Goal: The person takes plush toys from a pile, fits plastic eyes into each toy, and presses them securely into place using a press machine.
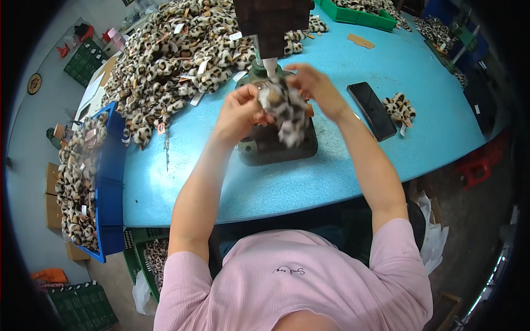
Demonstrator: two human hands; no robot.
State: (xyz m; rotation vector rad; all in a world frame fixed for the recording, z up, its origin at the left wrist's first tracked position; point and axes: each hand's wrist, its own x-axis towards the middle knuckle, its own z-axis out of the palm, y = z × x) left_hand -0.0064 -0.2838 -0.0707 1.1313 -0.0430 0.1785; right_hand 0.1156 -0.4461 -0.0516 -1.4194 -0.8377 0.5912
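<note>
A leopard-print plush piece, smeared by motion, hangs between my hands over the dark base of a bench press machine. My left hand pinches its left side, thumb and fingers together. At its upper right, my right hand has curled, partly blurred fingers against the fur. The machine's pale tip points down just above the plush. Some of the base is hidden behind the plush and my hands.
Behind and left, a big heap of similar plush pieces with tags covers the blue table. A blue crate of them stands left. To the right lie a black phone and one plush piece. A green tray sits far back.
</note>
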